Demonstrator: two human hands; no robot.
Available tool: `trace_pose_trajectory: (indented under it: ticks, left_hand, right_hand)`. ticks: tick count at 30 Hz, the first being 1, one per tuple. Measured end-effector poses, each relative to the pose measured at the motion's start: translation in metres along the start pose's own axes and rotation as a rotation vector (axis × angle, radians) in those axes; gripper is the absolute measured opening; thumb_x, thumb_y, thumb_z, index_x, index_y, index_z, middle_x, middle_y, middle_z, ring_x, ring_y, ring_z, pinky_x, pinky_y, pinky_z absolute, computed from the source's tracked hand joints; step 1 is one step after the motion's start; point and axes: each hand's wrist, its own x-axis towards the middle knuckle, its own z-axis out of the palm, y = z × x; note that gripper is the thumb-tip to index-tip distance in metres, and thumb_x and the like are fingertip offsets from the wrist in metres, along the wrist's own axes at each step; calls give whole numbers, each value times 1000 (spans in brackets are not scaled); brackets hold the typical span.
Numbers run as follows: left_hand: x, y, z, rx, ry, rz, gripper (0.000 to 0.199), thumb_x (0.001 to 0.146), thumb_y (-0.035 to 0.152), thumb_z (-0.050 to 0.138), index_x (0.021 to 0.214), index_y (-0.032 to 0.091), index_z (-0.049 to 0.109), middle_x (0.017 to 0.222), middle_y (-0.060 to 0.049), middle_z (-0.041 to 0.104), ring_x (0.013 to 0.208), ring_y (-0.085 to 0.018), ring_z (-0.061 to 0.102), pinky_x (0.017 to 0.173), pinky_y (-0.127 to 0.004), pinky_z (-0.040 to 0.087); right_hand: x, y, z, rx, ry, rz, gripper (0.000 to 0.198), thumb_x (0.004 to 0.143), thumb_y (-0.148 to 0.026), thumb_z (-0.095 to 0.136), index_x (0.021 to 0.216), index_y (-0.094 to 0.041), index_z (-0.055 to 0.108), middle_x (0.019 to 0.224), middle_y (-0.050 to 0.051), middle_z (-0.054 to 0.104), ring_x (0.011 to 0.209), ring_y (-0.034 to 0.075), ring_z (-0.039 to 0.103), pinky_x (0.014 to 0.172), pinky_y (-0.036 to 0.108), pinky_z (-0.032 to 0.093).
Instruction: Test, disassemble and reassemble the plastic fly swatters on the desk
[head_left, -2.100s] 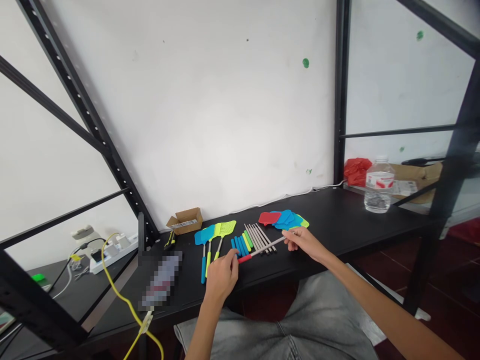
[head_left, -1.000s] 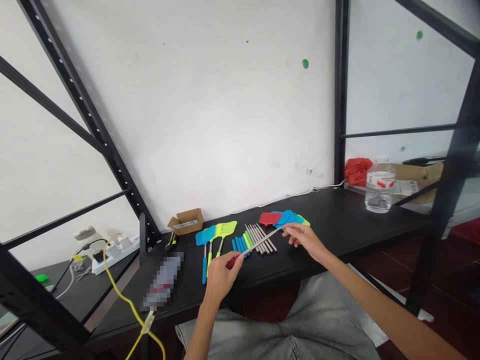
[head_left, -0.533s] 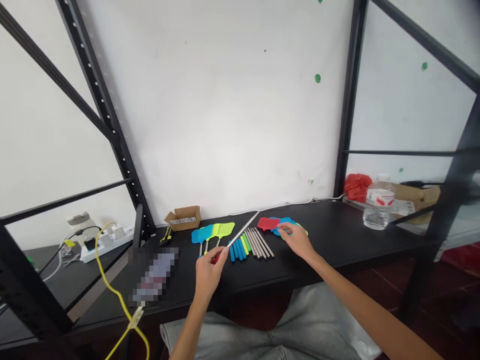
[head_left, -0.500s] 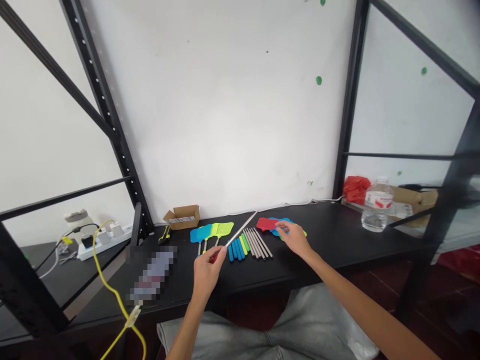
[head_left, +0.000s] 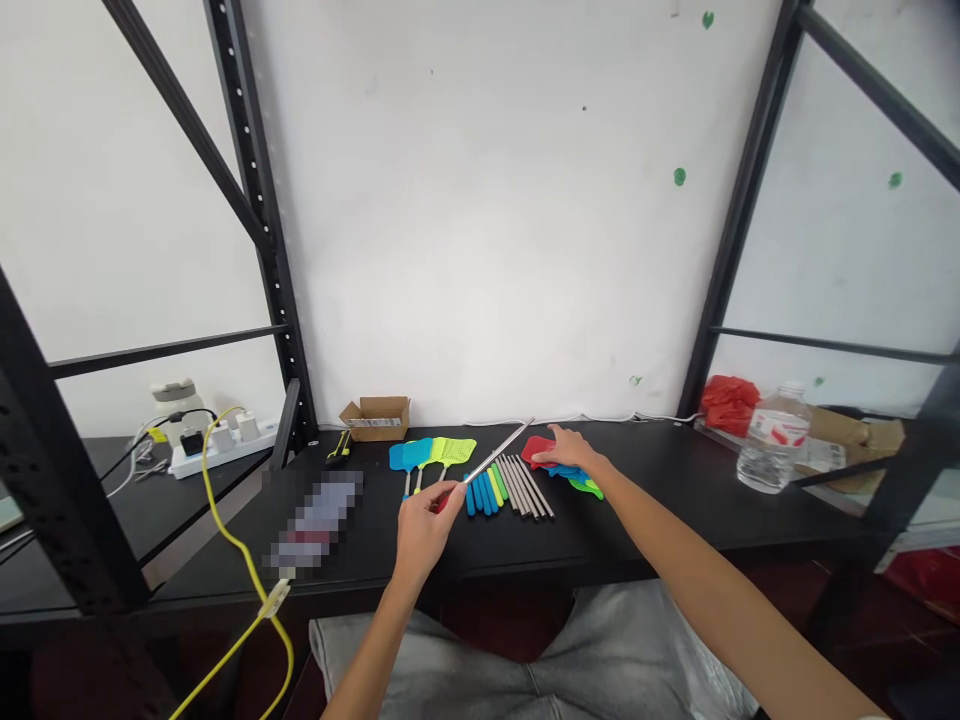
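My left hand (head_left: 429,518) is closed on a thin metal rod (head_left: 499,452) that slants up to the right; something red, seemingly its handle, shows partly between the fingers. My right hand (head_left: 574,447) has its thumb and fingers around a red fly swatter head (head_left: 534,450), on top of a pile with blue heads (head_left: 570,471) and a green head (head_left: 589,488). Between my hands lie several bare metal rods (head_left: 529,488), beside a row of blue handles (head_left: 484,495), a yellow one and a green one. Swatters with blue heads (head_left: 409,455) and yellow-green heads (head_left: 456,451) lie to the left.
A small open cardboard box (head_left: 377,418) and a yellow-black cutter (head_left: 341,448) are at the back left. A yellow cable (head_left: 240,545) hangs over the left side near a power strip (head_left: 225,448). A water bottle (head_left: 774,440) stands right, inside the black shelf frame (head_left: 739,220).
My right hand has moved forward over the red swatter head, and the pile beneath has shifted. My left hand still holds the rod at a similar slant. The camera view has turned slightly.
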Motion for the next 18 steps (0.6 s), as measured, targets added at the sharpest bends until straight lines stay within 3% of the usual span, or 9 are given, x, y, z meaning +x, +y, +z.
trace_pose_trajectory:
  ticks: [4, 8, 10, 14, 18]
  left_hand:
    - [-1, -1, 0, -6, -5, -2, 36, 86, 48, 55, 83, 18, 75, 69, -1, 69, 61, -14, 56, 57, -21, 39]
    - [-2, 1, -1, 5, -6, 3, 37, 87, 49, 54, 84, 18, 74, 67, 0, 67, 59, -13, 53, 55, -22, 37]
    - [-3, 4, -1, 34, -8, 16, 38, 88, 49, 52, 83, 19, 75, 64, 0, 65, 57, -13, 52, 54, -22, 36]
    - [-6, 10, -2, 122, -24, 63, 38, 89, 49, 50, 80, 20, 75, 58, 1, 62, 55, -13, 52, 53, -22, 34]
    - [-8, 12, -1, 210, -60, 97, 37, 90, 48, 50, 82, 23, 75, 63, 1, 66, 57, -13, 56, 53, -22, 33]
  right_hand:
    - [3, 1, -4, 178, 137, -5, 71, 54, -46, 83, 116, -17, 63, 120, 18, 63, 116, 38, 54, 90, 41, 43]
    - [-11, 2, -12, 442, 222, -20, 43, 70, -51, 71, 96, -18, 66, 90, 11, 70, 79, 26, 66, 65, 33, 49]
    - [-29, 6, -13, 569, 233, -30, 43, 79, -58, 60, 92, -17, 64, 75, 8, 67, 59, 19, 60, 50, 29, 45]
    - [-77, 21, -11, 765, 198, -50, 44, 78, -62, 61, 80, -19, 58, 50, -3, 47, 39, 10, 39, 36, 24, 29]
    - [-115, 32, -5, 1171, 125, -41, 37, 72, -50, 75, 80, -19, 58, 52, -6, 45, 36, 3, 26, 33, 19, 19]
